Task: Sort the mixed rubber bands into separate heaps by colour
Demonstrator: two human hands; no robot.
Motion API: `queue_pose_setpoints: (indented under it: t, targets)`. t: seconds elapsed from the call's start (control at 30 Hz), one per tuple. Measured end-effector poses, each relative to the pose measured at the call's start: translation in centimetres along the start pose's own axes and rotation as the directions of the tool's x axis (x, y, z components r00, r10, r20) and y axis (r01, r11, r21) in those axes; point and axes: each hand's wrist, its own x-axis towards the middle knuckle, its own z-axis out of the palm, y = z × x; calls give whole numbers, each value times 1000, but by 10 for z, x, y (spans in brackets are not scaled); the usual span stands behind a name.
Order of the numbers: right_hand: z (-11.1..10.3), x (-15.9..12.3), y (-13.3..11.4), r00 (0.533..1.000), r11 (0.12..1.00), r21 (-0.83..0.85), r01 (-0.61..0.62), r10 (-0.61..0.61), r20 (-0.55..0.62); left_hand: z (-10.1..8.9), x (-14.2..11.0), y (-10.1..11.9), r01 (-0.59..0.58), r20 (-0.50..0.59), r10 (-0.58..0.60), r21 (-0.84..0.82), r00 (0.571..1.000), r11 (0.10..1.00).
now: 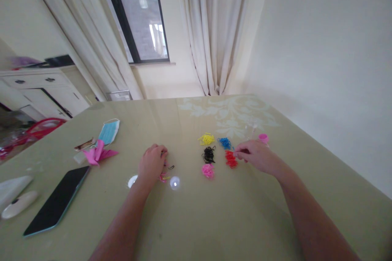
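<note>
My right hand point(255, 155) is closed in a pinch at the edge of a pile of red rubber bands point(231, 159); whatever is between the fingertips is too small to make out. Just behind it lies a blue pile of bands point(225, 143). To the left, yellow bands point(207, 139), black bands point(209, 155) and pink bands point(208, 171) form a column of separate piles. My left hand point(152, 164) rests on the table with fingers curled down over a small mix of coloured bands point(164, 178), which it partly hides. Its fingertips are not clearly seen.
A pink round cap point(263, 138) and clear plastic stand beyond my right hand. Leftward lie a phone point(58, 200), a pink folded paper bird point(99, 153), a blue face mask point(109, 132) and a white mouse-like object point(20, 204). A wall borders the table's right side.
</note>
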Motion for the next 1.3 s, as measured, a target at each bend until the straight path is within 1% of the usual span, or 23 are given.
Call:
queue_pose_setpoints:
  t: [0.17,0.3,0.37,0.43,0.53,0.63,0.73,0.83,1.03,1.3]
  targets:
    - [4,0,-8,999,994,-107,9,-14,-46,-1,-1,0,-8,-31,8,0,999,1000]
    - [8,1,-12,999,991,-132,27,-31,-21,-3,-3,2,-7,-61,3,-65,998,998]
    - [8,0,-12,1000,986,-165,16,-19,-19,-4,-3,3,-16,-102,2,-134,995,991]
    - [7,0,-13,999,980,-201,-2,-6,-42,-5,-2,4,-29,-147,-7,-241,989,970]
    - [4,-1,-15,995,974,-225,-10,-14,-102,-8,0,4,-56,-186,-30,-440,982,897]
    - [4,-1,-18,987,973,-231,-6,-31,-158,-10,1,3,-84,-213,-41,-546,976,833]
    - [5,-1,-22,978,973,-231,-1,-47,-202,-10,2,2,-76,-218,-60,-567,974,820]
    - [7,-2,-25,973,974,-227,17,-69,-222,-9,2,0,-72,-220,-68,-569,973,819]
    - [10,-2,-26,966,970,-239,45,-104,-237,-8,2,0,-82,-222,-66,-595,973,799]
    - [13,-1,-26,967,967,-251,45,-105,-231,-8,2,0,-71,-212,-81,-624,974,778]
